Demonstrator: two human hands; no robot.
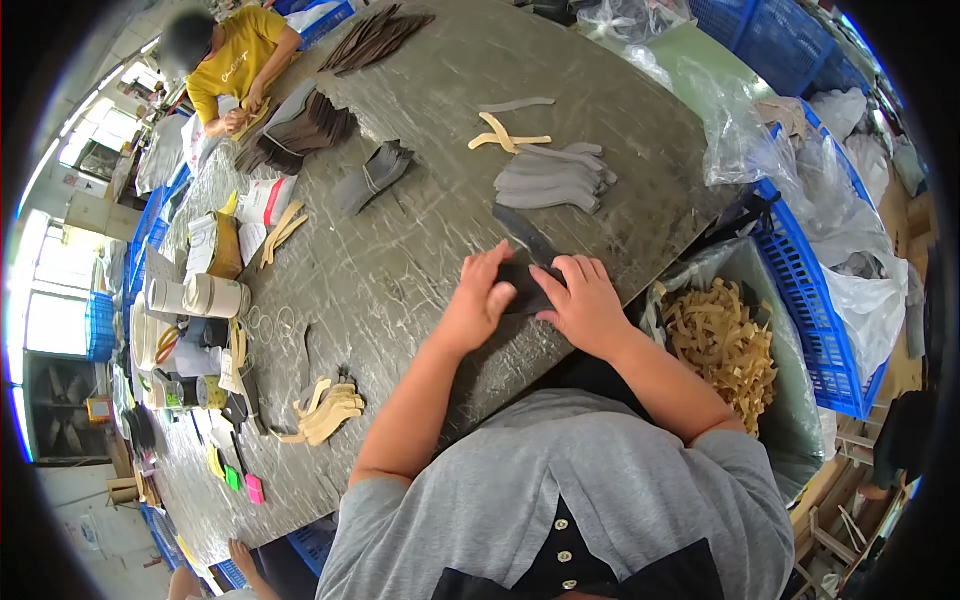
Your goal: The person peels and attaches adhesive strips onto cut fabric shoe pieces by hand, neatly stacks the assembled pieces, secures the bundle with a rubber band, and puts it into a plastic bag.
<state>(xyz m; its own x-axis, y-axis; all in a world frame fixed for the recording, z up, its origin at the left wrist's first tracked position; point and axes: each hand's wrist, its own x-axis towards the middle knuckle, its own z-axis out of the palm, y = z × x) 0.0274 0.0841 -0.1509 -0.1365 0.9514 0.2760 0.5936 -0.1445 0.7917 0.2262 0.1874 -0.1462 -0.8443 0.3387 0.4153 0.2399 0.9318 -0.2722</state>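
While both hands press together over the near edge of the grey table (420,250), they pinch one dark grey strip (527,262), a flat, narrow piece of soft material with a matte face. The left hand (478,300) closes thumb and fingers on its near end, and the right hand (582,300) grips that end from the other side, the fingers curled down over it. Only one such strip is held. Its long axis runs from between the hands away and slightly to the left, the free end lying flat on the table beyond the left fingertips.

Farther out past the right hand lies one fanned stack of grey strips (552,178); how many it holds cannot be counted. Beyond that stack two tan strips (505,136) lie crossed, with a single grey strip (515,104) just past them. Well out from the left hand sits one small tied grey bundle (372,178). Near the left elbow rests a small heap of tan strips (328,408). Just outside the right forearm, a plastic-lined bin (790,400) holds a tangle of tan offcuts (722,345), too many to count. At the far end of the table another person in a yellow shirt (235,60) works with both hands.
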